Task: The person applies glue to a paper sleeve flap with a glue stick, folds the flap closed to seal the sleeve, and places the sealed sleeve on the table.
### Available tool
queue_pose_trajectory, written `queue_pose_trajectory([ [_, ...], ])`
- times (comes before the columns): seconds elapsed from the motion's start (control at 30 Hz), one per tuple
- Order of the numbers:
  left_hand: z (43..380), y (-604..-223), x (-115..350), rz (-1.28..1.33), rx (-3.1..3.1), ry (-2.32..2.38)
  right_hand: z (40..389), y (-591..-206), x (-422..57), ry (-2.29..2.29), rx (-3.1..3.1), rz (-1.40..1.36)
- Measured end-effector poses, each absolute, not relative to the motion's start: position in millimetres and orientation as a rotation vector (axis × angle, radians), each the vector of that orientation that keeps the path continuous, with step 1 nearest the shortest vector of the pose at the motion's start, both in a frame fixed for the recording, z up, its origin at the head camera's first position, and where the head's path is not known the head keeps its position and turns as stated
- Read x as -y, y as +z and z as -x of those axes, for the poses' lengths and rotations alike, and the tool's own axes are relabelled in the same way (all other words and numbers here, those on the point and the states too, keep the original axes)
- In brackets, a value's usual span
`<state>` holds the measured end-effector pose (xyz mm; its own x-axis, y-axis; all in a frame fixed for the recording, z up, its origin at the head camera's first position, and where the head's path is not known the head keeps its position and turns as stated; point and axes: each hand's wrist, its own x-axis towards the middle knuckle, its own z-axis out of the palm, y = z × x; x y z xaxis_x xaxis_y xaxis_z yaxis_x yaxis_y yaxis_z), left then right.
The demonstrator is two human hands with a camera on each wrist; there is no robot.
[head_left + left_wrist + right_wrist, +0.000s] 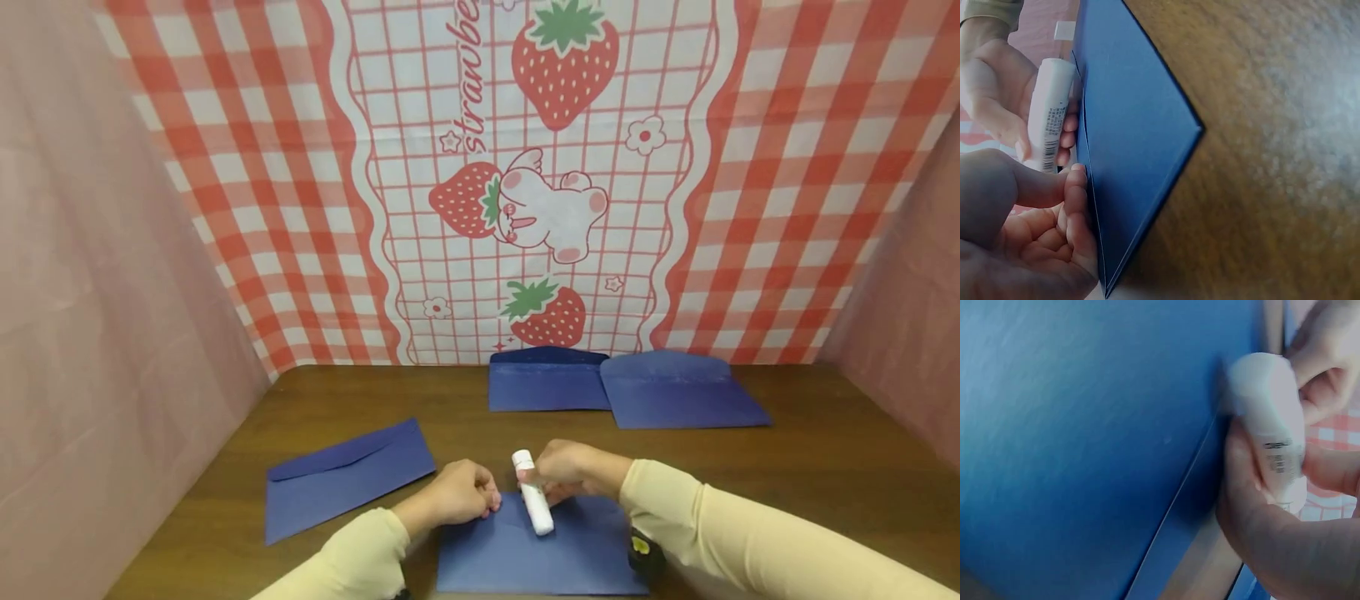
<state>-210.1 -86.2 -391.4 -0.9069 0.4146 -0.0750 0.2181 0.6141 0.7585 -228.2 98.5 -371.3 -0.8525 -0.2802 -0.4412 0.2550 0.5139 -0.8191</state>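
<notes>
A blue envelope [525, 562] lies at the front middle of the table, its upper edge towards the back. At that edge's left end, my left hand [463, 492] pinches the paper between thumb and fingertips, as the left wrist view also shows. My right hand [573, 468] grips a white glue stick [534, 500] with printed text and a barcode. The stick leans over the envelope's upper part, its lower end overlapping the paper in the head view. In the right wrist view, thumb and fingers wrap the stick [1272, 425] close beside a fold line of the envelope [1085, 425].
Another blue envelope [348, 483] lies at an angle on the left of the brown wooden table [825, 467]. Two more, a darker envelope [547, 387] and a lighter envelope [682, 396], sit at the back against a strawberry-print cloth [555, 192].
</notes>
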Motion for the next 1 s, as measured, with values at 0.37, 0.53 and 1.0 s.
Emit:
queue_pose_trajectory([
  [0.37,216,-378,87,-0.533,-2.631,1.042,219,-369,-86,-1.109,-2.518,0.083],
  [0.53,217,-377,87,-0.544,-2.626,1.020,219,-368,-86,-1.074,-2.555,0.086],
  [1.0,216,-385,87,-0.509,-2.583,1.114,217,-365,-130,-1.147,-2.444,0.103],
])
